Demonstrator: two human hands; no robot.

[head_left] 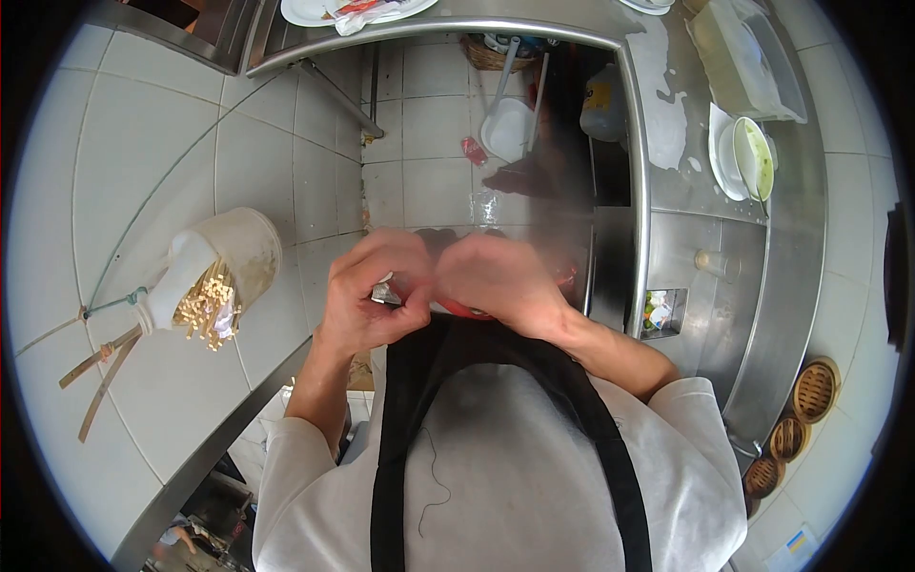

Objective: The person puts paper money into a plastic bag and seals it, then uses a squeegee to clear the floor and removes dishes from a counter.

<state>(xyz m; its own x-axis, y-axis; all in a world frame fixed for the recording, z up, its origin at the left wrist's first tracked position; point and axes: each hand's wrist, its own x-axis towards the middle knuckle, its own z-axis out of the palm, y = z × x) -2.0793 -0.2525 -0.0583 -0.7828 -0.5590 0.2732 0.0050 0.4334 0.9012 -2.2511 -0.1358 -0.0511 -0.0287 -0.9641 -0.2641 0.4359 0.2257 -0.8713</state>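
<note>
Holding our hands together above the black apron, we pinch a small shiny piece in the left hand; the right hand is curled closed beside it, touching it.

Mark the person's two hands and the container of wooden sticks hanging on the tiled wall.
left hand (367, 291): head view, on the back of the hand, fingers curled around a small shiny object.
right hand (496, 276): head view, on the back of the hand.
container of wooden sticks (238, 250): head view, on its pale side wall.
</note>
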